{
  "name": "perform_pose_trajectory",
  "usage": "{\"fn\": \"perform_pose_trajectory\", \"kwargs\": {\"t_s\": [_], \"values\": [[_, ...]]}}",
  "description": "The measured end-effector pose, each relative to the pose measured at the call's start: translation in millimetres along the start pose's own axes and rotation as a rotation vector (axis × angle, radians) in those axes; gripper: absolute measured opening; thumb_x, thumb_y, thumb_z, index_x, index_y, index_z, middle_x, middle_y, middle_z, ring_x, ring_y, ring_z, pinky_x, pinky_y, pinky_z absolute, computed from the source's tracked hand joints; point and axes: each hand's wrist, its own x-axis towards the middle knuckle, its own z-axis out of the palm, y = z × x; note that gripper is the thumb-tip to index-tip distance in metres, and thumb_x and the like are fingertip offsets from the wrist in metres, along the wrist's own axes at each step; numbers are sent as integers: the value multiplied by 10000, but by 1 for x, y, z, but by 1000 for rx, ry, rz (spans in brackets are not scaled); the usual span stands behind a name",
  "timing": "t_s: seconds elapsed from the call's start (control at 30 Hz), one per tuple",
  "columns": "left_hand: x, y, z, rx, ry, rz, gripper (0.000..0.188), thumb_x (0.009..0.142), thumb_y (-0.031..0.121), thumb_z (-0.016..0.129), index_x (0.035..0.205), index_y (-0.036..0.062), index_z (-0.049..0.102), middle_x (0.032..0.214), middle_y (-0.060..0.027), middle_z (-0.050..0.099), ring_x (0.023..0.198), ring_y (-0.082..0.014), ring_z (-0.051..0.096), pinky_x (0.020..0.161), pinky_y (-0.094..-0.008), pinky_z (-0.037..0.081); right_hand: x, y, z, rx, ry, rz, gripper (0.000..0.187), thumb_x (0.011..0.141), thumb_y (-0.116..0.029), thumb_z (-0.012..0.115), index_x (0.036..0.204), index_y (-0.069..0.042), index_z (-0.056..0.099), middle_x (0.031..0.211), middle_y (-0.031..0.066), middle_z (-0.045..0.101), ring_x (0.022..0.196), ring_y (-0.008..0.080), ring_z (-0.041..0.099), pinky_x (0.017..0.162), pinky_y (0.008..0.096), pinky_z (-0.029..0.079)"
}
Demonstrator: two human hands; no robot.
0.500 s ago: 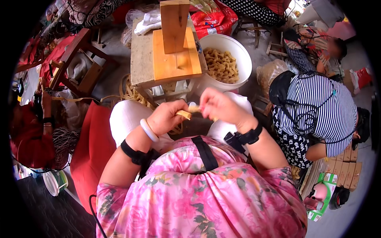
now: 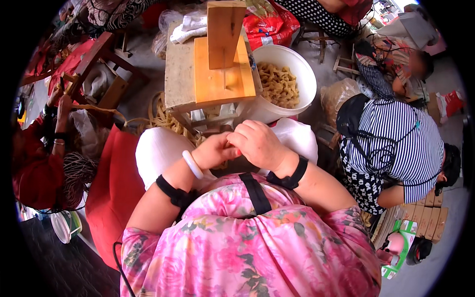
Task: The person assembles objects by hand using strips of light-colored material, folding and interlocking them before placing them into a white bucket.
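Over my lap, my left hand and my right hand meet, with fingers curled in against each other. My right hand lies partly over the left fingertips. Between them is a short tan strip, almost wholly covered by the fingers now; the earlier frame shows it plainly. Just beyond my hands stands a small worn table. On it lies an orange-brown wooden board with an upright wooden block and a thin pin. A white bucket to its right holds many knotted tan pieces.
Long tan strips hang and lie left of the table. A white cloth rests on its far left corner. A person in a striped shirt sits close on my right; another in red works at left, beside a red cloth-covered shape.
My right hand has come down and left onto my left hand, closing the gap between them. The tan strip that showed between them is now mostly hidden. The view has shifted slightly.
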Motion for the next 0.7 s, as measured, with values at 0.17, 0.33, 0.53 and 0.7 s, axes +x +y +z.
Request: {"fn": "perform_pose_trajectory", "kwargs": {"t_s": [0.17, 0.33, 0.53, 0.7], "values": [[-1, 17, -16, -354, -71, -50, 193, 954, 297, 584, 944, 110, 540, 747, 35, 513, 604, -44, 420, 519, -189, 317, -6, 41, -26, -80, 220, 86, 89, 809, -90, 572, 897, -87, 569, 783, 81, 592, 741, 296, 590, 670, 413, 470], [-2, 39, -26, -816, 27, 173, 184, 912, 202, 608, 995, 42, 571, 796, -31, 581, 714, -122, 530, 670, -247, 422, -7, 2, -26, -58, -1, -39, 191, 819, -76, 616, 1002, -66, 562, 736, 93, 605, 681, 301, 601, 598, 393, 470], [0, 50, -8, 406, 311, 332, 347, 840, 15, 605, 1186, 40, 597, 1049, -96, 656, 940, -213, 626, 856, -318, 462, 4, -16, -12, 572, -76, 179, 193, 816, -58, 620, 988, -65, 535, 834, 129, 653, 761, 323, 636, 675, 399, 505], [7, 21, -1, 642, 36, 497, 335, 775, -21, 638, 1101, 42, 592, 1048, -130, 613, 971, -326, 581, 841, -394, 469, -6, -6, -7, 104, 60, 60, 126, 792, -48, 626, 901, -59, 564, 787, 100, 631, 728, 295, 618, 653, 396, 471]]}}
